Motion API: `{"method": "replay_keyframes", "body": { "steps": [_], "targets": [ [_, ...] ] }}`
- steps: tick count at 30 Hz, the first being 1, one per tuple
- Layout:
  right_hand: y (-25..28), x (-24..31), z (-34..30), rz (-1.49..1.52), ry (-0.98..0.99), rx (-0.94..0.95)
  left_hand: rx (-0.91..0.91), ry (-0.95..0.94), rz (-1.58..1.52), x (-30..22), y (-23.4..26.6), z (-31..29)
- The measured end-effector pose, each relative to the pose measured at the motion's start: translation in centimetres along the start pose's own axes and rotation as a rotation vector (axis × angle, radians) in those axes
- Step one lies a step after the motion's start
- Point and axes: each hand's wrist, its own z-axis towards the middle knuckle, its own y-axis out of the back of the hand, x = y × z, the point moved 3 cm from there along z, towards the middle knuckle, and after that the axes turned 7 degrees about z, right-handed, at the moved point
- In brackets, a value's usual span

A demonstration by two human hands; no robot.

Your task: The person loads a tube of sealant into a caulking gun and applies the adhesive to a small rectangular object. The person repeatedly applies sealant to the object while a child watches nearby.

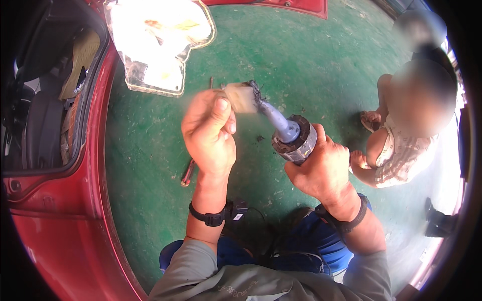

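Observation:
My right hand point(326, 163) is wrapped round a sealant gun with a dark ring collar point(296, 143). Its blue-purple nozzle point(276, 119) points up and left. Black, sticky-looking sealant point(253, 90) clings about the nozzle's end. In my left hand point(208, 128), pinched between thumb and fingers, is a pale flat piece point(240, 98), blurred by motion. One edge of this piece meets the black sealant at the nozzle tip; whether it is a scraper or a pad I cannot tell.
A red car body point(95, 165) stands along the left. Far left of centre is a bright, clear plastic sheet point(155, 83) with an edged outline. A red-handled tool point(189, 173) lies on the green floor point(150, 165). At right a person point(406, 150) crouches, another person point(419, 30) behind.

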Motion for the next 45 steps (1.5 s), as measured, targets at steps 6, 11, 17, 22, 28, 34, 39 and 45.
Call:
{"method": "replay_keyframes", "body": {
  "steps": [6,11,17,22,28,34,39,45],
  "targets": [
    [-0.1,-0.3,-0.2,0.053,0.031,-0.014,0.045,0.188,-0.227,0.6,1.1,0.8],
    [0.0,-0.1,-0.3,0.161,0.027,-0.028,0.048,0.235,-0.281,0.3,0.5,0.6],
    [0.1,0.0,0.0,0.285,-0.078,0.052,0.022,0.288,-0.249,-0.3,-1.0,-0.6],
    [-0.1,0.3,0.0,0.361,-0.086,0.046,-0.010,0.303,-0.255,-0.6,-1.9,-1.3],
    [0.1,0.1,0.1,0.239,-0.051,-0.005,-0.008,0.312,-0.249,-1.0,-2.6,-1.8],
    [0.3,-0.1,0.0,0.066,-0.065,-0.060,-0.013,0.217,-0.118,-1.1,-3.2,-2.3],
    [0.3,0.2,-0.1,-0.025,-0.022,-0.049,-0.024,0.023,0.028,-1.3,-3.0,-2.2],
    [0.1,-0.4,-0.4,0.026,-0.025,0.008,-0.050,0.214,-0.193,-0.7,-1.1,-0.5]
  ]
}}
